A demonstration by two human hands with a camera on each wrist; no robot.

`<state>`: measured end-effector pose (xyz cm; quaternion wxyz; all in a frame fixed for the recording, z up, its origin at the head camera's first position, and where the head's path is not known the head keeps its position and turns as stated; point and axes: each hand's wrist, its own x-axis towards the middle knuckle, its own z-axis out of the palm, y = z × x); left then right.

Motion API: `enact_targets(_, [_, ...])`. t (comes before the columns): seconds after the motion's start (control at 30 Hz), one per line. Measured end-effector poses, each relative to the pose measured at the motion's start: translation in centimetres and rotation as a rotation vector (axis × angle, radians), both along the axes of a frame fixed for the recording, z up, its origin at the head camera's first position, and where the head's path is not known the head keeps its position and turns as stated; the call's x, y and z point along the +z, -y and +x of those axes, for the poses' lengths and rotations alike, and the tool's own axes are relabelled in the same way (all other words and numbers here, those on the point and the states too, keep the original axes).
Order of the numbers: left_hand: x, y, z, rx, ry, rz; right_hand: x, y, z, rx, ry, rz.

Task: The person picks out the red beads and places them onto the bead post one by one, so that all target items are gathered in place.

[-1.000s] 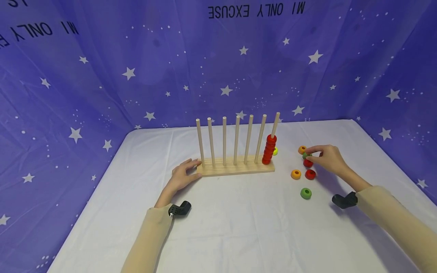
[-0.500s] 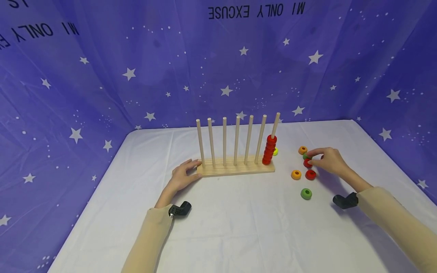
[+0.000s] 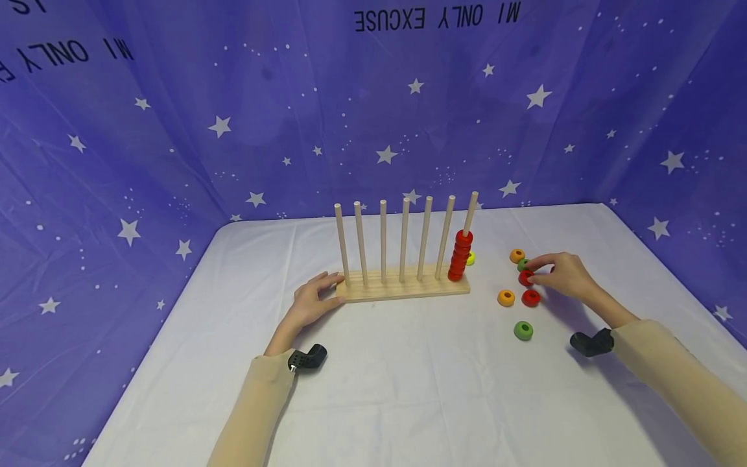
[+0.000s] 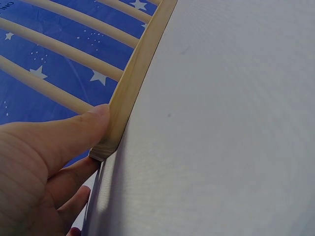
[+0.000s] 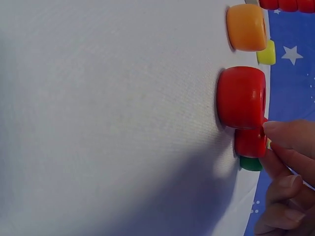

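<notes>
My left hand (image 3: 315, 299) grips the left end of a wooden peg rack (image 3: 403, 288). In the left wrist view the thumb (image 4: 93, 118) presses the rack's base near its corner, with fingers around the end. Several red beads (image 3: 460, 256) are stacked on the rack's rightmost peg; the other pegs are bare. On the right, my right hand (image 3: 565, 275) pinches a red bead (image 5: 250, 142) between thumb and forefinger, low at the tabletop. A green bead (image 3: 522, 265) lies just behind it, partly covered by the forefinger. Nearer me sits another red bead (image 3: 530, 298).
Orange beads (image 3: 506, 298) lie left of and behind the right hand's spot. One more green bead (image 3: 523, 331) is closest to me. A yellow bead (image 3: 471, 258) shows behind the red stack. A starry blue curtain (image 3: 385, 117) borders the white-clothed table (image 3: 397, 383).
My right hand has shifted slightly toward me, its fingers passing from the green bead to the red one in front. The left hand and rack have stayed still.
</notes>
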<state>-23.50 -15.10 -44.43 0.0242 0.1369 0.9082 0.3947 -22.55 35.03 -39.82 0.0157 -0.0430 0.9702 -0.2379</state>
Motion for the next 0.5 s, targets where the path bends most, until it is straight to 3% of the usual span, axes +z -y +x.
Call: enact_targets(0.5, [-0.03, 0.03, -0.05, -0.006, -0.005, -0.001, -0.22, 0.22, 0.08, 0.03, 0.072, 0.02])
